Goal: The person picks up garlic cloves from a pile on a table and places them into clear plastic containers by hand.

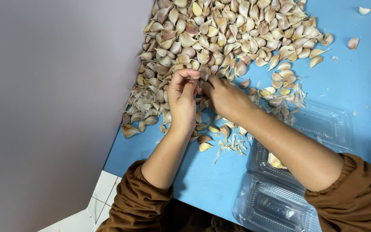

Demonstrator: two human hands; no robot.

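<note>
Left hand [182,101] and right hand [225,98] meet at near edge of garlic clove pile [224,38] on blue worktop [207,180], fingers pinching one clove [203,74] between them. Advisable: grip firm, skin pulled clear. Rightward, open clear plastic container [297,172], one peeled clove [275,161] inside.

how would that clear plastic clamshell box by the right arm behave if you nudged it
The clear clamshell box looks thin and nearly empty, so it would probably slide easily on the smooth blue table. Its walls likely flex and crackle under a pinch. Lying open and flat under the right forearm, it seems unlikely to tip.
</note>
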